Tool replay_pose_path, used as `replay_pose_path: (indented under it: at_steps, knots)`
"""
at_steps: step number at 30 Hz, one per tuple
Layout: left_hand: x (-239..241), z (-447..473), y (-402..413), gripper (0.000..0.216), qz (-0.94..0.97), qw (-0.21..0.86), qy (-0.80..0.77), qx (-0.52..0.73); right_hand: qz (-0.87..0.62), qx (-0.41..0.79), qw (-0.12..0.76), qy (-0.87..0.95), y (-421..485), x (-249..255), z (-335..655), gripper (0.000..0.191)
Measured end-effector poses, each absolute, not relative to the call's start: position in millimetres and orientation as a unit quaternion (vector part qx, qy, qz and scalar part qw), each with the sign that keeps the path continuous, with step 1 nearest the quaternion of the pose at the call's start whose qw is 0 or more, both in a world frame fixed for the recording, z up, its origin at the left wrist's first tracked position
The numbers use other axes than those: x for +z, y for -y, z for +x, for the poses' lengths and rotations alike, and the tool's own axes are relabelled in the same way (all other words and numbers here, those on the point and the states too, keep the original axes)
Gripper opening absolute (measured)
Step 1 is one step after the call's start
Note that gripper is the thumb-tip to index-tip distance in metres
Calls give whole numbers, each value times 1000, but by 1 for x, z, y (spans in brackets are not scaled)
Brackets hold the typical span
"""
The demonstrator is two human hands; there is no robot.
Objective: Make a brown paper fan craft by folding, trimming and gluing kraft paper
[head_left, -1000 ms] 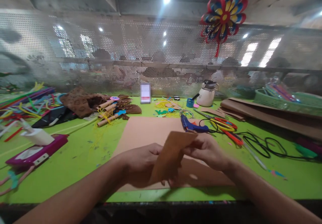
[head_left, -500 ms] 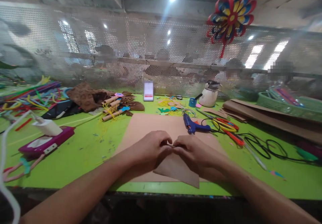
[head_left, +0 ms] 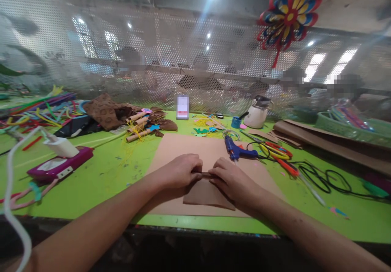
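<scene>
Brown paper (head_left: 207, 194) | matte, flat | left hand (head_left: 180, 172), right hand (head_left: 232, 178) pinch edge

Craft workshop: green table (head_left: 91, 182) strewn with pipe cleaners (head_left: 36, 111), glue gun (head_left: 236, 149), scissors (head_left: 279, 153), cardboard sheets (head_left: 324, 139); paper pinwheel (head_left: 288, 15) on perforated screen (head_left: 122, 60); co-workers behind.

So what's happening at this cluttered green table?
A person is working a small brown paper piece with both bare hands. It lies flat on a large tan cardboard sheet on the green table, near the front edge. The left hand and right hand meet at its upper edge, bearing down on it. A blue glue gun and red-and-yellow scissors lie untouched to the right.
</scene>
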State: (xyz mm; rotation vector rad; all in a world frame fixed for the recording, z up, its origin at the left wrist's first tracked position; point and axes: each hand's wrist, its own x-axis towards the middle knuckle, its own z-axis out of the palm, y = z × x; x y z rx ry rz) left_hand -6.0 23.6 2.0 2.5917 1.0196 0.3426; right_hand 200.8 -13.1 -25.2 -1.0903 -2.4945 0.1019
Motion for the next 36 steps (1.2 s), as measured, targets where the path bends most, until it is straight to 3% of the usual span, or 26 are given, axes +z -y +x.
replay_pose_path:
  at_steps: [12, 25, 36]
  knots:
    - [-1, -6, -24, 16, 942, 106, -294, 121, -388, 13, 190, 902, 7, -26, 200, 15]
    - [12, -12, -11, 14, 930, 121, -335, 96, -435, 142, 219, 862, 32, -11, 216, 13]
    - [12, -14, -12, 8, 941, 97, -315, 72, -406, 44, 144, 902, 27, -18, 227, 15]
